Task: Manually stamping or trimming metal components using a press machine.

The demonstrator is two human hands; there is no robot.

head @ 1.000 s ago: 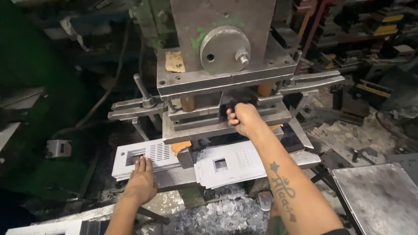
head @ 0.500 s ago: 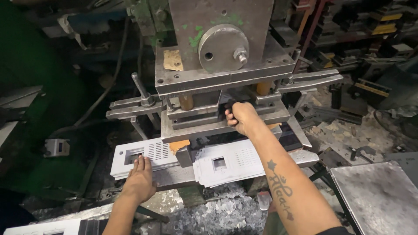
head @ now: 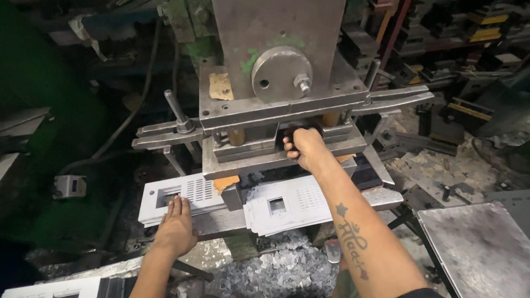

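I face a grey steel punch press [head: 276, 60] with a round disc on its front. My right hand [head: 305, 148] reaches into the die gap and grips a dark piece there; what it is stays hidden. My left hand [head: 176, 227] lies flat on a stack of white punched metal plates [head: 182, 194] at the left of the press bed. A second stack of white plates [head: 284, 205], each with a square cut-out and rows of small holes, sits on the bed under my right forearm.
Metal scrap chips [head: 276, 270] lie piled below the bed. A grey steel sheet [head: 475, 248] lies at lower right. More white plates [head: 49, 288] sit at bottom left. Dark dies and tooling [head: 469, 33] crowd the shelves at right. A small grey switch box [head: 69, 186] hangs at left.
Both hands keep their places; the right hand stays in the die gap and the left on the plates. The view has shifted very slightly.
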